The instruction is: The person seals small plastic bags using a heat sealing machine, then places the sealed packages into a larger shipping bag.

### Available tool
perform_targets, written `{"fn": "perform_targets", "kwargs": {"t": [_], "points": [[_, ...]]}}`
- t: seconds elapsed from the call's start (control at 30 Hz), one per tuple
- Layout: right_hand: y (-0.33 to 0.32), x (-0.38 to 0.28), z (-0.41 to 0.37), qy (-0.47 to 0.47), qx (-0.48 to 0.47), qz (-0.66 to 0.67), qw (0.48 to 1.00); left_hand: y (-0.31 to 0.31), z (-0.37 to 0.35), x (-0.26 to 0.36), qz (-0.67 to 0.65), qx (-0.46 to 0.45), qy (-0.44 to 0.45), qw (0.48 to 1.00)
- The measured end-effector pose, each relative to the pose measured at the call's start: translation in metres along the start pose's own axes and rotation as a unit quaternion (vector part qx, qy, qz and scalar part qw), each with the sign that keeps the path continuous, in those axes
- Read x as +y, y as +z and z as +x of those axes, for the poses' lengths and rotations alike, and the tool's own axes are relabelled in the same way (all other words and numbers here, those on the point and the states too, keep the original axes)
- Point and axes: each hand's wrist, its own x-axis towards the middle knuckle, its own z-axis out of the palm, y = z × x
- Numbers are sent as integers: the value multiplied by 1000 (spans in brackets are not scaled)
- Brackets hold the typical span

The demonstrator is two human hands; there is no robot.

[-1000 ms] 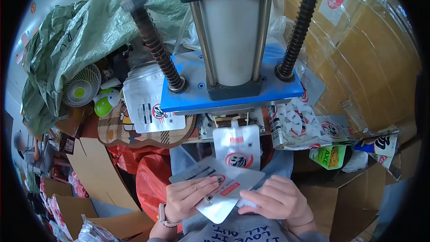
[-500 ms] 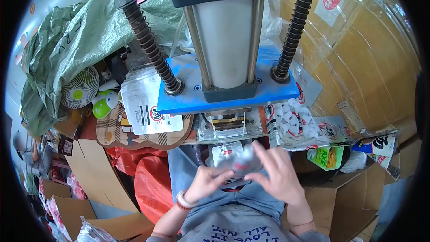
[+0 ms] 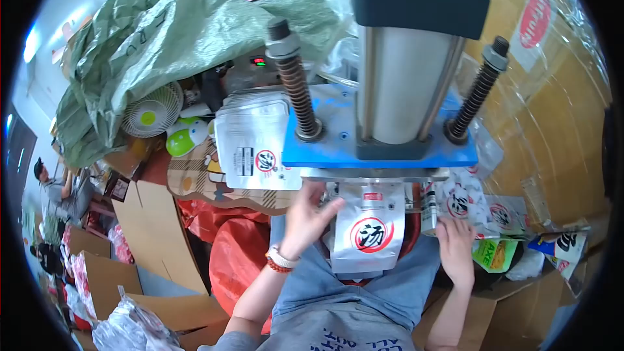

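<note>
light: bright, even daylight | glare: plastic wrap, right | edges: fisheye bend, black vignette | focus: sharp

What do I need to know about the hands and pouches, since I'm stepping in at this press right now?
Left hand: open, fingertips against the upper left edge of the white pouch.
Right hand: open, lying flat on the loose pouches right of the press.
White pouch: hangs over the lap with its top tucked under the blue press plate.
Stack of pouches: stands left of the plate, on the plaid board.
Done: one pouch is in place at the press; whether it is pressed cannot be told.
Left: the stack and the loose pouches lie outside the press.
</note>
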Motion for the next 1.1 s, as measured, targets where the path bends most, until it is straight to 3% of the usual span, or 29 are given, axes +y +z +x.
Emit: {"fn": "perform_targets", "kwargs": {"t": [0.03, 0.07, 0.13, 0.2, 0.23, 0.33, 0.4, 0.43, 0.5, 0.53, 0.6, 0.63, 0.73, 0.83, 0.9, 0.93, 1.0, 1.1], "points": [[-2, 8, -3, -15, 3, 7, 1000, -25, 6, 22, 221, 120, 148, 957], [-4, 17, -4, -11, -13, 53, 998, -43, 12, 20, 471, 153, 129, 859], [-8, 21, -3, -13, -7, 113, 994, -75, 19, -36, 502, 33, 92, 859], [-5, 23, -3, -2, 67, 180, 981, -86, 2, -39, 465, -29, 161, 870], [-8, 13, -6, 8, 69, 180, 981, -86, -4, -45, 439, 20, 266, 858], [-30, -34, -19, -30, 148, 357, 922, -84, -41, -27, 318, 76, 178, 928], [-38, -61, -28, -115, 167, 364, 909, -75, -56, -6, 236, 118, 203, 943], [-42, -73, -27, -171, 170, 302, 922, -69, -71, 11, 199, 116, 145, 962], [-35, -94, -15, -251, 156, 203, 933, -51, -80, 39, 237, 96, 263, 930], [-21, -101, -10, -277, 140, 169, 935, -45, -86, 47, 247, 70, 279, 925], [-8, -105, -11, -329, 61, 145, 931, -38, -97, 67, 258, 32, 337, 905], [-20, -111, -18, -350, 83, 161, 919, -41, -101, 76, 271, 7, 378, 885], [-50, -114, -38, -354, 90, 207, 907, -45, -106, 101, 138, -110, 407, 896], [-36, -102, -23, -304, 94, 149, 936, -21, -101, 81, 112, -143, 322, 929], [-29, -94, -14, -184, 43, 144, 971, 4, -91, 37, 35, -190, 135, 972], [-36, -89, -14, -180, 63, 150, 970, 12, -84, 27, -20, -212, 17, 977], [-49, -73, -25, -143, 148, 194, 959, 27, -70, 24, -204, -149, -111, 961], [-59, -54, -23, -72, 229, 174, 955, 30, -35, 38, -314, -153, -222, 910]]}}
